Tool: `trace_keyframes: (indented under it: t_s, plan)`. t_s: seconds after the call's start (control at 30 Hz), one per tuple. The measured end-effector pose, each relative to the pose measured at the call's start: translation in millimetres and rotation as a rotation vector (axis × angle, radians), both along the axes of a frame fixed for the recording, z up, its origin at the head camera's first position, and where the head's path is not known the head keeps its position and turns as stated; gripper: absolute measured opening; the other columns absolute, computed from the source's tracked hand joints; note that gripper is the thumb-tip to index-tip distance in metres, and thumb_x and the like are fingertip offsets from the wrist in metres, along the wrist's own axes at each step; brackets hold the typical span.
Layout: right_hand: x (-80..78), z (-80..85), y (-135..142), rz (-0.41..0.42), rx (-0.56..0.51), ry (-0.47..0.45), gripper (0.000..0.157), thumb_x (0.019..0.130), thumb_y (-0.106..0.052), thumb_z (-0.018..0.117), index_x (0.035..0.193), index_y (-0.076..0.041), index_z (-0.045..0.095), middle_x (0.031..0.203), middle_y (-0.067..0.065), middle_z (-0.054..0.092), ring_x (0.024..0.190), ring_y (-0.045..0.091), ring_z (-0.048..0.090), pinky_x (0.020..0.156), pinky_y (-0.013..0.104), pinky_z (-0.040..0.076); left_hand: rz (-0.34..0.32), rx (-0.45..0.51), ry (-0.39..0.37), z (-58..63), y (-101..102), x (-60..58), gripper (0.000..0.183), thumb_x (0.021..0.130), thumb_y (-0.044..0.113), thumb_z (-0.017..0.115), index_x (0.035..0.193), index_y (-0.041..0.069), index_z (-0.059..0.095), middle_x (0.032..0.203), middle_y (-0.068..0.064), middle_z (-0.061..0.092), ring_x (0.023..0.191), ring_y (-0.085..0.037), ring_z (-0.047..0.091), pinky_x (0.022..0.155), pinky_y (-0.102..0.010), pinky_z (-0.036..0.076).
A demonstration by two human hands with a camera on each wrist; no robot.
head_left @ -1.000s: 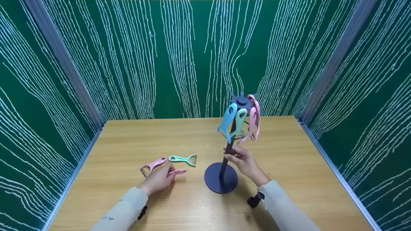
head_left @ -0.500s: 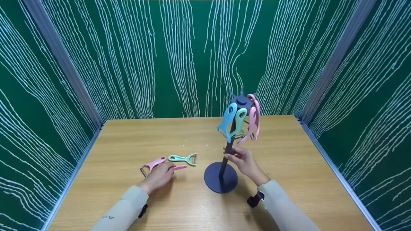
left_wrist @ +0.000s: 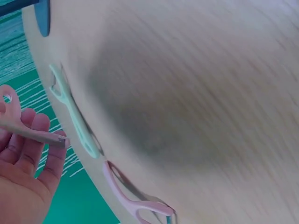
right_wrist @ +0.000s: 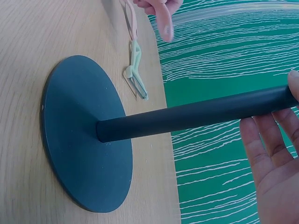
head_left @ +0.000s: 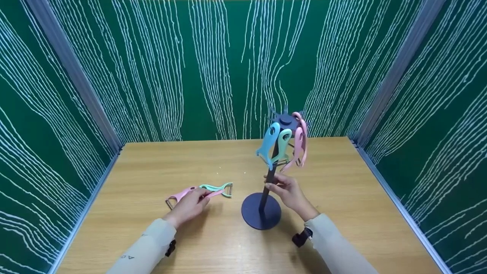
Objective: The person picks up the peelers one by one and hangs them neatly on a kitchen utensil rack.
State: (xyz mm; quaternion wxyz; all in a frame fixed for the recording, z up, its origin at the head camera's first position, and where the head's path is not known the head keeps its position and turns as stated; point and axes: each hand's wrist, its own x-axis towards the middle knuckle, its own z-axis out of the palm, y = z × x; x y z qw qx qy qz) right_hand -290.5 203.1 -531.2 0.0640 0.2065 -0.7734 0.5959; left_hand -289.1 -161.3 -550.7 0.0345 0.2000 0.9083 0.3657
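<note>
My left hand (head_left: pixel 190 205) holds a pink Y-shaped peeler (head_left: pixel 215 193) just over the table, and its far end overlaps the mint-green peeler (head_left: pixel 209 187) in the head view. The left wrist view shows the held peeler lying across my fingers (left_wrist: pixel 29 149). A second pink peeler (head_left: pixel 177 196) lies partly behind that hand. With thumb and fingers, my right hand (head_left: pixel 289 192) grips the dark pole (right_wrist: pixel 196 114) of a stand on a round base (head_left: pixel 251 213). A blue peeler (head_left: pixel 269 141), a green peeler (head_left: pixel 283 142) and pink peelers (head_left: pixel 298 142) hang from its top.
The stand's top (head_left: pixel 285 120) has several hooks, some bare at the back and left. Small pale specks lie on the wooden table (head_left: pixel 152 163). Green walls (head_left: pixel 209 76) with white streaks enclose the table at the back and sides.
My left hand has shifted slightly away from me, turning the pink peeler so that it now overlaps the green one in the head view. My right hand keeps its grip on the pole.
</note>
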Motion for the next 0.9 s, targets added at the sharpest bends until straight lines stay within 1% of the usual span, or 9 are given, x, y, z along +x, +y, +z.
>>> trace_keyframes:
  t_s: [0.07,0.2,0.3,0.37,0.43,0.53,0.57,0.73,0.9]
  plan:
    - [0.2,-0.7,-0.6,0.0,0.001,0.027,0.026,0.101,0.002,0.072,0.126,0.008,0.075,0.109,0.029,0.076,0.097,0.006,0.071,0.09,0.02,0.06,-0.003,0.047,-0.014,3.3,0.0,-1.4,0.022,0.11,0.01,0.061,0.127,0.005,0.073,0.106,-0.007,0.072,0.093,-0.016,0.06,0.083,-0.031,0.052]
    - [0.7,-1.5,-0.6,-0.007,0.006,0.056,0.024,0.101,0.003,0.071,0.124,0.01,0.074,0.103,0.024,0.076,0.094,0.004,0.069,0.088,0.019,0.06,0.025,0.188,-0.124,11.7,2.0,-2.1,0.034,0.108,0.009,0.065,0.142,0.002,0.067,0.12,-0.018,0.073,0.085,-0.023,0.068,0.068,-0.024,0.056]
    - [1.3,-0.4,0.1,-0.017,0.009,0.033,0.025,0.101,0.003,0.071,0.125,0.008,0.075,0.106,0.023,0.077,0.095,0.005,0.07,0.09,0.019,0.06,0.056,0.274,-0.182,21.8,6.4,-2.5,0.039,0.107,0.01,0.068,0.145,0.004,0.065,0.126,-0.017,0.072,0.084,-0.031,0.07,0.061,-0.028,0.057]
    - [1.6,0.5,0.5,-0.016,0.009,0.017,0.026,0.102,0.002,0.071,0.127,0.007,0.075,0.108,0.024,0.078,0.097,0.005,0.07,0.091,0.02,0.06,0.079,0.287,-0.16,29.5,10.5,-3.6,0.037,0.107,0.013,0.07,0.143,0.008,0.067,0.128,-0.012,0.073,0.096,-0.03,0.071,0.073,-0.032,0.063]
    - [1.5,1.3,0.5,-0.013,0.009,0.002,0.026,0.102,0.001,0.071,0.127,0.006,0.075,0.11,0.025,0.077,0.098,0.006,0.071,0.092,0.02,0.06,0.094,0.297,-0.123,36.8,14.7,-5.1,0.034,0.106,0.015,0.073,0.14,0.01,0.07,0.129,-0.007,0.074,0.109,-0.028,0.072,0.091,-0.038,0.064]
    - [1.0,1.7,0.1,-0.008,0.006,-0.006,0.026,0.102,0.002,0.071,0.128,0.006,0.075,0.111,0.026,0.077,0.098,0.007,0.071,0.093,0.021,0.06,0.103,0.322,-0.061,48.6,20.6,-7.5,0.031,0.104,0.015,0.075,0.135,0.01,0.072,0.127,-0.006,0.075,0.122,-0.026,0.069,0.113,-0.045,0.057]
    - [0.8,1.5,-0.2,-0.009,0.007,-0.006,0.027,0.102,0.002,0.071,0.128,0.006,0.075,0.111,0.026,0.077,0.098,0.007,0.071,0.093,0.021,0.06,0.102,0.341,-0.049,52.9,22.5,-8.4,0.031,0.104,0.013,0.075,0.134,0.009,0.072,0.126,-0.006,0.075,0.124,-0.026,0.069,0.116,-0.047,0.055]
    - [0.5,0.6,-0.7,-0.009,0.008,0.005,0.026,0.102,0.002,0.071,0.127,0.006,0.075,0.109,0.026,0.077,0.096,0.007,0.071,0.091,0.021,0.061,0.091,0.444,-0.031,76.7,30.5,-10.7,0.033,0.101,0.009,0.078,0.133,0.007,0.071,0.125,-0.009,0.073,0.12,-0.027,0.066,0.115,-0.048,0.055]
    - [0.6,-0.1,0.3,-0.01,0.008,0.022,0.025,0.102,0.001,0.072,0.126,0.006,0.075,0.108,0.023,0.077,0.095,0.008,0.071,0.089,0.021,0.061,0.073,0.496,0.005,100.1,39.6,-11.4,0.034,0.1,0.008,0.078,0.134,0.006,0.07,0.126,-0.011,0.072,0.118,-0.025,0.067,0.113,-0.044,0.056]
